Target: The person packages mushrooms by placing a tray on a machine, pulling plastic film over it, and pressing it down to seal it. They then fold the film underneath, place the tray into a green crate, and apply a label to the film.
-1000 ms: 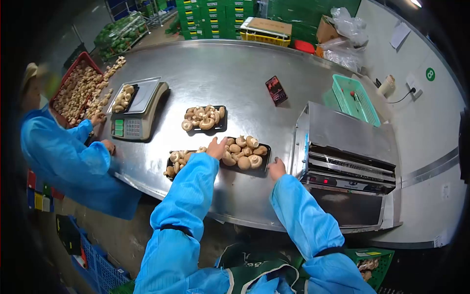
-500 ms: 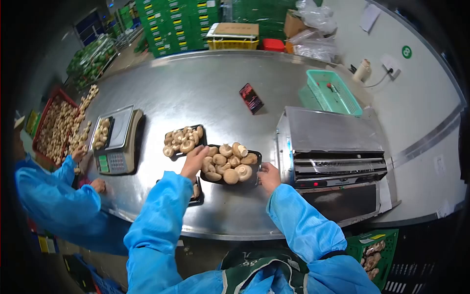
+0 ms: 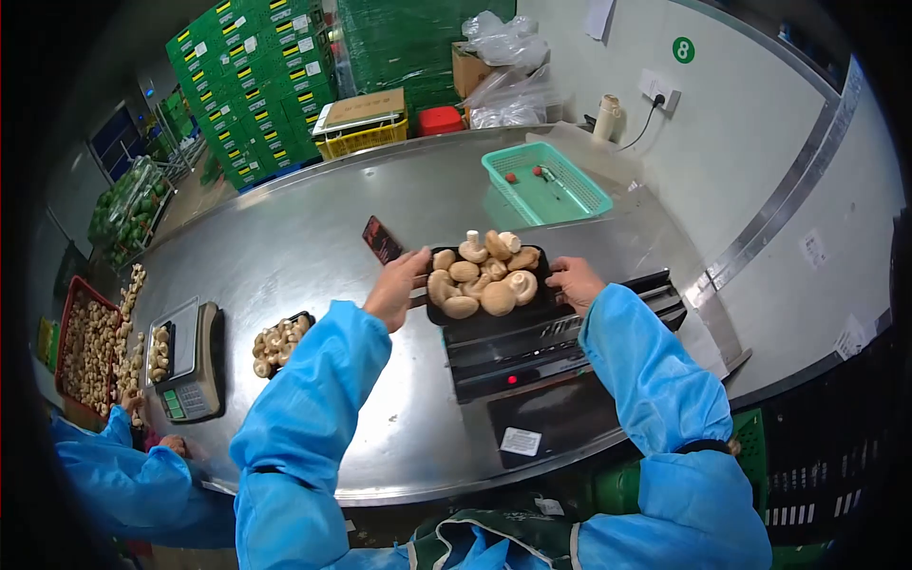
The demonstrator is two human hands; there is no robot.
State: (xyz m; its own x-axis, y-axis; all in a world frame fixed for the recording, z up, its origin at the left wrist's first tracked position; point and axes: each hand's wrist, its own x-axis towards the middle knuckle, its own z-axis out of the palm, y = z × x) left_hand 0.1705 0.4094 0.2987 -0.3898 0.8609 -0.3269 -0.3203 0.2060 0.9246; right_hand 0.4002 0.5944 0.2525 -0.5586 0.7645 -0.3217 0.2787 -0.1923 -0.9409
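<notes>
A black tray of mushrooms (image 3: 498, 297) is held up between my two hands, over the wrapping machine (image 3: 522, 353). My left hand (image 3: 397, 290) grips the tray's left edge with its fingers. At the right edge, my right hand (image 3: 577, 283) pinches the rim. Several brown and pale mushrooms fill the tray, a few with stems upward. Another tray of mushrooms (image 3: 281, 344) rests on the metal table, partly behind my left sleeve. A dark red phone-like object (image 3: 382, 239) lies just beyond my left hand.
A green basket (image 3: 546, 185) with small red items stands behind the machine. On the left are a scale (image 3: 195, 380) bearing a mushroom tray, a red crate (image 3: 71, 351) of mushrooms and a co-worker's hands (image 3: 173, 445). Crates (image 3: 252, 90) are stacked behind the table (image 3: 313, 214).
My hands have lifted the mushroom tray and carried it right, from the table to above the machine. The camera view has turned right.
</notes>
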